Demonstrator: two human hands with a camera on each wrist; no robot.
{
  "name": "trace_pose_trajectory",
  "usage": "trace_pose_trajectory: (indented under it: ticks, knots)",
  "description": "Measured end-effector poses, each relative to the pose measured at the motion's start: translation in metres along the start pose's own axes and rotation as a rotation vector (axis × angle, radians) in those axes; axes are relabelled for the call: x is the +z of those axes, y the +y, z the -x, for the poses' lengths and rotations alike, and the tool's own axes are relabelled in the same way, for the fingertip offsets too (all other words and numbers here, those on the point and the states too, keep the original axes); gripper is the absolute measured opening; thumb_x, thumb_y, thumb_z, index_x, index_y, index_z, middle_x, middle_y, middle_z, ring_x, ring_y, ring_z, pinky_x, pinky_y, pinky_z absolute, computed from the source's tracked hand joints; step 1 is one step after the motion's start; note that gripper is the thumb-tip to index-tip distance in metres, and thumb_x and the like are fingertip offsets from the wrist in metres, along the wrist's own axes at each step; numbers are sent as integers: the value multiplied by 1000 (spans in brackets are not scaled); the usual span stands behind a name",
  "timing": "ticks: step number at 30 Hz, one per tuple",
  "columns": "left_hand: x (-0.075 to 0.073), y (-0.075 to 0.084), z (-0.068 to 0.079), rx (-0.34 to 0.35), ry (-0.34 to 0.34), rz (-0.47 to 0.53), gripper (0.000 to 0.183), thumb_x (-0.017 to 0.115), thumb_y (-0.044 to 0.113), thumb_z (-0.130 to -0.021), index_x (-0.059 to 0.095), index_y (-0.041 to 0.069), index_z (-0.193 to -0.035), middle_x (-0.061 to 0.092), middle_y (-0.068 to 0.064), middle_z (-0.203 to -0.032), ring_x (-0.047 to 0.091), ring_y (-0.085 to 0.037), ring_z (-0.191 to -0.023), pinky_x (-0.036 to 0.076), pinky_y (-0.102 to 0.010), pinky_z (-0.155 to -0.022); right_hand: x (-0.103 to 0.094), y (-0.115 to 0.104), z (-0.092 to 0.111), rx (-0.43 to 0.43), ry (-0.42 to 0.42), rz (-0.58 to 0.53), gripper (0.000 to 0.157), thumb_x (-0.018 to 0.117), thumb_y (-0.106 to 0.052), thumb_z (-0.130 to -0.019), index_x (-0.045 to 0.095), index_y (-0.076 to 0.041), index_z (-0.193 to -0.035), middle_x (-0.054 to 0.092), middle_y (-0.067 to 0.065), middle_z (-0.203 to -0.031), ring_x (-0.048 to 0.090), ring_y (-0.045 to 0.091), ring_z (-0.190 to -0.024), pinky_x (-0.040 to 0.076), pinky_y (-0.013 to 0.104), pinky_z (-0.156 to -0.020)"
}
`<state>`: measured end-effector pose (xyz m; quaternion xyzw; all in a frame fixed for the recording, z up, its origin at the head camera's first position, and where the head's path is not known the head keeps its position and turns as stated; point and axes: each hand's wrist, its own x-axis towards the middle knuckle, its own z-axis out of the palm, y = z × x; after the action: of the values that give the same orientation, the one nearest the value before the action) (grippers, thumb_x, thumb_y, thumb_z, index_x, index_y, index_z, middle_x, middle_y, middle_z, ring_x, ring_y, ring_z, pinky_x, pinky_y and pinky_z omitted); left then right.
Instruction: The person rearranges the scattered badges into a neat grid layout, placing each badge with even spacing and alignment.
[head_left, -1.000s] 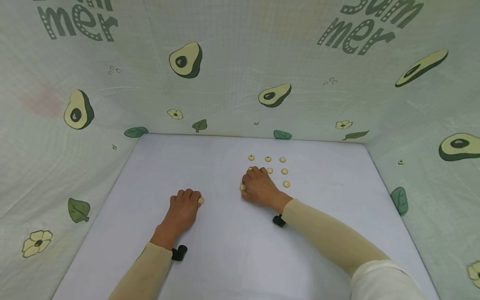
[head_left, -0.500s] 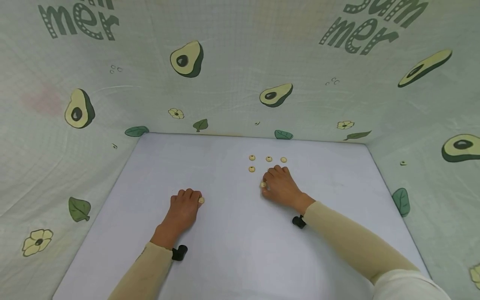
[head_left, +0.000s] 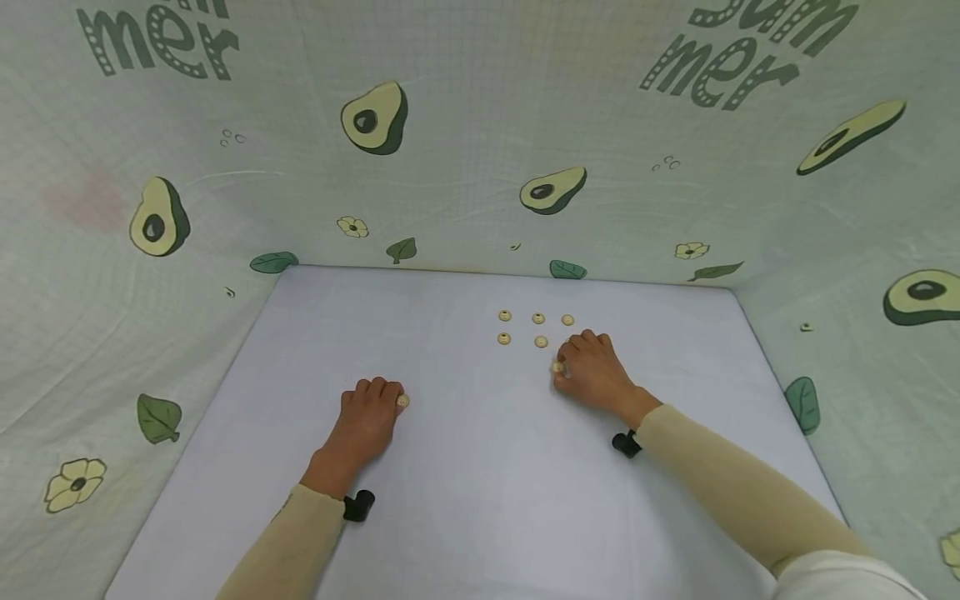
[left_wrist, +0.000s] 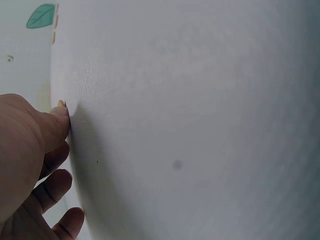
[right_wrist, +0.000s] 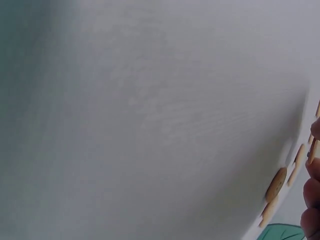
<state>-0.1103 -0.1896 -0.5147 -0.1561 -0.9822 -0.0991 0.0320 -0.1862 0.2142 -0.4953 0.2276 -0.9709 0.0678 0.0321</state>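
Small round wooden buttons lie in rows on the white table, among them a far-row button (head_left: 537, 318) and a second-row button (head_left: 541, 342). My right hand (head_left: 596, 371) pinches a wooden button (head_left: 558, 367) just nearer than the second row, and covers the right end of the group in the head view. In the right wrist view the fingertips grip that button at the right edge, and another button (right_wrist: 276, 185) with holes lies beside them. My left hand (head_left: 367, 421) rests on the table, pinching a button (head_left: 402, 401) between thumb and finger.
The table (head_left: 465, 517) has a white top. Behind and at the sides hangs a pale green cloth (head_left: 450, 125) printed with avocados and leaves. A small black camera (head_left: 358, 506) sits at the left wrist, another black camera (head_left: 626, 444) at the right.
My right hand has slid to the right with its button, uncovering the left and middle second-row buttons and covering ones at the right end. My left hand has stayed in place.
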Motion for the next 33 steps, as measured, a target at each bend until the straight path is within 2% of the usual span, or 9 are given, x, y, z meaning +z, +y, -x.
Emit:
trace_pose_trajectory:
  ticks: [7,21,33]
  knots:
    - [1,0,0,10,14,3,20,71,15,-102,62,4,-115,61,-13,-106,54,-33,-96,48,-53,-81,6,-2,-7,2,-7,-27,22,73,-28,-92,71,-8,-101,64,5,-97,50,28,-98,38,50,-93]
    - [-1,0,2,19,35,14,21,73,14,-100,62,4,-114,60,-13,-103,53,-33,-94,48,-53,-80,9,-11,-18,8,-11,-21,19,71,-27,-94,73,-9,-99,64,5,-96,52,28,-100,38,50,-93]
    - [-1,1,0,8,17,11,19,71,15,-102,62,5,-115,60,-12,-102,53,-31,-92,48,-52,-80,13,-9,-20,21,-16,3,28,70,-35,-95,73,-8,-102,67,7,-102,53,28,-104,38,51,-96]
